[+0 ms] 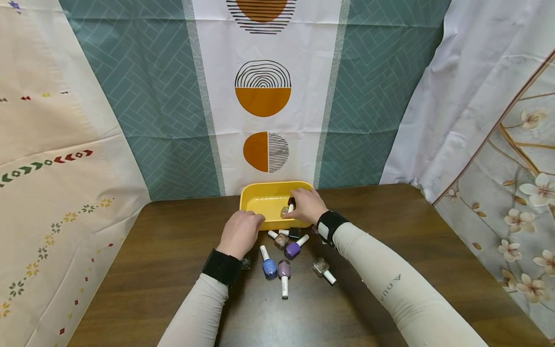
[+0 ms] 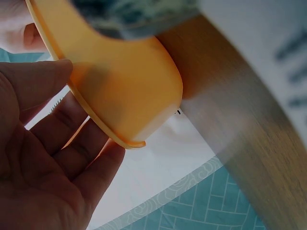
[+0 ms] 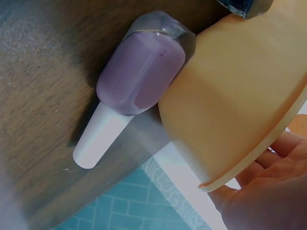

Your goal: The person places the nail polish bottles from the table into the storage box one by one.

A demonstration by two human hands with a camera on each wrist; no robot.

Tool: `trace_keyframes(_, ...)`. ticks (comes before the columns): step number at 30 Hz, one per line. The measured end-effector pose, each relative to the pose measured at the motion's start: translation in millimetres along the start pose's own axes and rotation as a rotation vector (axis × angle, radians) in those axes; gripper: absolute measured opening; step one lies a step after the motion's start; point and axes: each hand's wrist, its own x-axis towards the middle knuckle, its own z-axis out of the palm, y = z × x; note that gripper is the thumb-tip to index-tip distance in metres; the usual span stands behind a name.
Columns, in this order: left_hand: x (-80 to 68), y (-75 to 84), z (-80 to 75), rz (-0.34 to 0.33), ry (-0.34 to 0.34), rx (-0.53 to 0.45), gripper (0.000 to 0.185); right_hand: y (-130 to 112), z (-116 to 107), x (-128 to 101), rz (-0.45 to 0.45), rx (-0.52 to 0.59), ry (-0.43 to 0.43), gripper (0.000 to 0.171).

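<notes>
Now our left hand (image 1: 240, 233) pinches the rim of the yellow tray (image 1: 277, 225), midway along the counter's (image 1: 173, 270) far edge; our right hand (image 1: 310, 205) reaches over polish bottles (image 1: 292, 199) inside, gripping or not, we can't tell. Best we brace that rim and lower glass gently.

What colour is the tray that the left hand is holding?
The tray is bright yellow, shown best in the head view.
</notes>
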Motion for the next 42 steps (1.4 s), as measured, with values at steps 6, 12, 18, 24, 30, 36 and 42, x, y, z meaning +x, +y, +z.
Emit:
trace_keyframes(6,0.5,0.4,-0.3,-0.001,-0.003,-0.002,0.006,0,-3,-1,-0.001,-0.008,-0.016,0.087)
trace_keyframes(12,0.0,0.1,0.1,0.006,0.004,0.004,0.006,-1,-6,-1,-0.003,0.003,-0.041,0.083)
trace_keyframes(18,-0.8,-0.1,-0.7,0.002,0.008,-0.006,0.006,-2,-8,-1,-0.024,0.002,-0.050,0.075)
trace_keyframes(24,-1.4,0.5,-1.8,0.011,0.015,-0.009,0.005,-2,-8,-1,-0.026,0.003,-0.056,0.067)
trace_keyframes(30,-1.9,0.6,-1.5,0.017,0.020,-0.009,0.005,0,-7,-1,-0.034,0.025,-0.058,0.074)
trace_keyframes(36,-1.1,0.4,-1.6,0.019,0.021,-0.004,0.005,6,-8,-5,-0.064,0.099,-0.009,0.080)
trace_keyframes(42,-0.3,0.5,-1.8,0.010,0.007,-0.006,0.005,16,-13,-20,-0.065,0.152,0.047,0.092)
